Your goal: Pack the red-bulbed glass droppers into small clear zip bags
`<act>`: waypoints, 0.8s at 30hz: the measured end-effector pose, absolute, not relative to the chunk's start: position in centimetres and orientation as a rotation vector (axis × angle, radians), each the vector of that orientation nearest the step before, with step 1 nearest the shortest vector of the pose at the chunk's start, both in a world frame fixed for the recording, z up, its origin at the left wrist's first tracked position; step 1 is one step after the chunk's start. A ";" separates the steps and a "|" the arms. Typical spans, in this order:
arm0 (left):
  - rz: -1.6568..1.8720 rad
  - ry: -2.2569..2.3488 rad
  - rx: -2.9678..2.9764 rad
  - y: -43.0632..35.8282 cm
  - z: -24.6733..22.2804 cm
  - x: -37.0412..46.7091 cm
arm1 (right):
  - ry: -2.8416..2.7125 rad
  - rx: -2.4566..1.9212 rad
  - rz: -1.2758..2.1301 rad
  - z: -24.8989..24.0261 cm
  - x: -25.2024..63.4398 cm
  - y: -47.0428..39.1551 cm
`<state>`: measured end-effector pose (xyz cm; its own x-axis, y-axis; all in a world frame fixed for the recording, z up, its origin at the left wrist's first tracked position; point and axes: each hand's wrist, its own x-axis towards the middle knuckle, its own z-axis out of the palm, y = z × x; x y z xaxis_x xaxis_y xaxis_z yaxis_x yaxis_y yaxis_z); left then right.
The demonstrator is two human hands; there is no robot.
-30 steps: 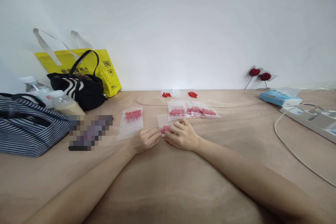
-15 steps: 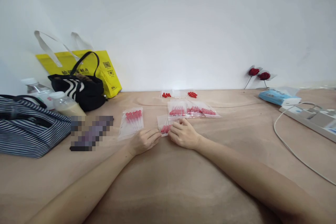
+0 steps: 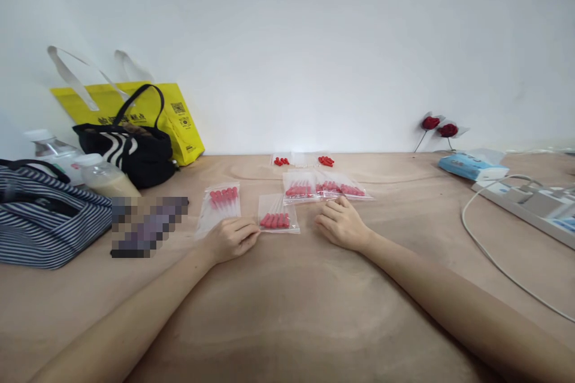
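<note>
A small clear zip bag (image 3: pixel 271 201) lies flat on the table, with several red-headed sticks inside, their pale stems pointing away from me. My left hand (image 3: pixel 232 238) is closed at its lower left corner, fingertips pinching the edge. To the right of that bag, apart from it, my right hand (image 3: pixel 342 224) rests with curled fingers beside the front edge of the overlapping filled bags (image 3: pixel 323 187). Whatever its fingers may hold is hidden. Another filled bag (image 3: pixel 218 206) lies just beyond my left hand, its red heads at the far end.
Loose red pieces (image 3: pixel 326 161) lie on bags near the wall. At left are a striped bag (image 3: pixel 54 221), bottles (image 3: pixel 108 178), a black bag (image 3: pixel 144 158), a yellow bag (image 3: pixel 182 131) and a pixelated object (image 3: pixel 150 228). Tissues (image 3: pixel 471 164), a power strip (image 3: pixel 530 206) and cable (image 3: pixel 489 257) are right.
My right hand has slid right, off the front zip bag, uncovering its red heads. My left hand stays at the bag's left corner. The whole view has shifted slightly.
</note>
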<state>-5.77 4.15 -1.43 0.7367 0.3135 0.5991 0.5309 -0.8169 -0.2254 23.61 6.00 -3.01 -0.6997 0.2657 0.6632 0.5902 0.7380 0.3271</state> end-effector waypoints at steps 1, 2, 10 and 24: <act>-0.768 -0.718 -2.589 4.0 -1.3 -5.8 | -2.358 -0.640 -0.666 -3.1 23.5 5.9; -0.761 -0.809 -2.616 3.9 -1.1 -5.7 | -2.378 -0.636 -0.627 -3.2 23.4 5.9; -0.591 -1.148 -2.713 3.3 -0.4 -2.0 | -2.471 -0.641 -0.459 -3.6 23.0 6.0; -0.180 -1.425 -2.527 9.5 -0.9 -2.7 | -2.510 -0.671 -0.427 -3.6 23.3 6.1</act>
<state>-2.72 9.52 -0.87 0.5187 0.8262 0.2199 0.8549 -0.4988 -0.1425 23.27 6.12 -3.62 -0.7517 0.3760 0.5418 0.5341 0.8290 0.1658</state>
